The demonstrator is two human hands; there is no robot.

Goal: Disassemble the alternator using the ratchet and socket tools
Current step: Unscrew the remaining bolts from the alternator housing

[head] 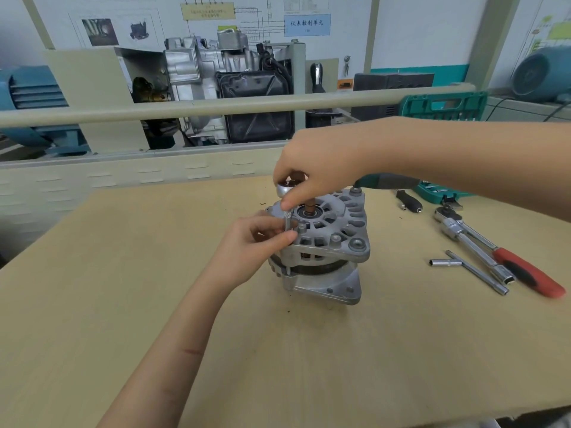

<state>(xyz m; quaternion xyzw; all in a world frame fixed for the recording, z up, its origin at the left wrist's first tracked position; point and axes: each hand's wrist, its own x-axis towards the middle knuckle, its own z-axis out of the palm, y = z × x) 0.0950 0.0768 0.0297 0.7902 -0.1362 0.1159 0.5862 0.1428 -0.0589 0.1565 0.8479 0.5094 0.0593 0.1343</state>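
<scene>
Readable text is found only on the wall poster behind the bench.

On a light-blue box [307, 25] printed on the wall poster [216, 23], the Chinese characters "仪表控制单元" are read, with a small line beneath them that looks like "J 16" but cannot be made out with certainty. A yellow box [207, 11] on the same poster is filled with two lines of small Chinese print, too blurred to be read. No brand, number or label can be read on the tools or on the alternator [324, 242].
</scene>
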